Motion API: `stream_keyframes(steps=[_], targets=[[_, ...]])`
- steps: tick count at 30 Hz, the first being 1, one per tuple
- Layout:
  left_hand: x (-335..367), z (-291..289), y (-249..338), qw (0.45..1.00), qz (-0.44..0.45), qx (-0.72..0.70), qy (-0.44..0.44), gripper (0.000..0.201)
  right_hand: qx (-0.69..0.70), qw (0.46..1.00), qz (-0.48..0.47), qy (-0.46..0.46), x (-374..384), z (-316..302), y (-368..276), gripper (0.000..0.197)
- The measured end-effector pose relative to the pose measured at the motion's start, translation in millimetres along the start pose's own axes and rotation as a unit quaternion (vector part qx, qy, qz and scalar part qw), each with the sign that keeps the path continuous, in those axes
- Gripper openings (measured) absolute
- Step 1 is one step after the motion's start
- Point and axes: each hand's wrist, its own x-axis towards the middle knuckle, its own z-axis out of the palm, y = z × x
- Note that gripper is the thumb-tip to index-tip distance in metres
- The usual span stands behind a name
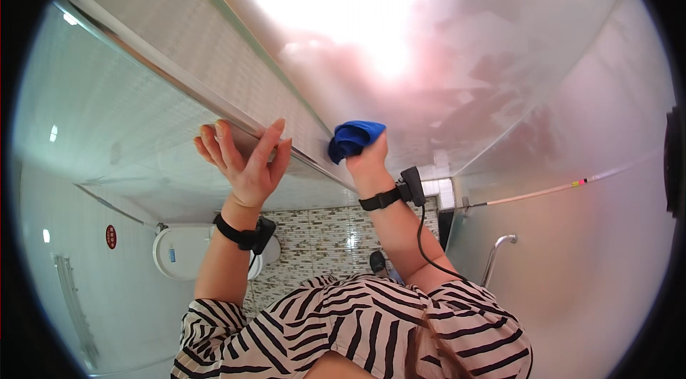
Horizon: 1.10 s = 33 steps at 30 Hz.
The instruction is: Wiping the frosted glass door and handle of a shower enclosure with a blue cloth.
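Note:
My left hand is at the metal-edged rail of a glass panel, its fingers spread to either side of that edge. It appears to rest there without closing round anything. In my right hand is a bunched blue cloth, which sits against the edge of the pale glass panel. My fingers are mostly hidden behind the cloth. Each wrist wears a black strap with a small device, and a cable runs along my right forearm.
A white toilet stands low on the left, beside a mosaic-tiled floor. At the right are a horizontal rod and a curved metal handle. Bright glare covers the upper panel. A dark shoe shows below.

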Motion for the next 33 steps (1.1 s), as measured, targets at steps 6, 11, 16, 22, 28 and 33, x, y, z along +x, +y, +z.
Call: stream_keyframes(steps=[6, 11, 16, 22, 28, 33], targets=[[-0.6, -0.1, -4.1, 0.999, 0.041, 0.017, 0.024, 0.03, -0.041, 0.997, -0.006, -0.072, -82.2, 50.0, 4.6, 0.027], [-3.0, -3.1, 0.4, 1.0, 0.01, 0.017, 0.017, 0.031, -0.247, 0.912, -0.255, -0.205, -119.5, 60.9, 11.1, 0.038], [-1.5, -17.2, 2.1, 0.998, 0.005, -0.052, -0.023, 0.038, -0.539, 0.454, -0.663, -0.254, -89.6, 63.4, -1.5, 0.047], [-43.8, -43.0, 22.1, 0.984, -0.034, -0.154, -0.08, 0.053, -0.654, 0.231, -0.669, -0.266, -19.8, 18.3, -2.9, 0.047], [-112.2, -24.1, 42.1, 0.968, -0.08, -0.193, -0.137, 0.05, -0.699, 0.205, -0.61, -0.311, 11.4, -23.7, -7.0, 0.049], [-162.1, 11.6, 60.3, 0.968, -0.114, -0.194, -0.114, 0.047, -0.729, 0.228, -0.569, -0.304, 35.0, -45.9, -32.2, 0.048]])
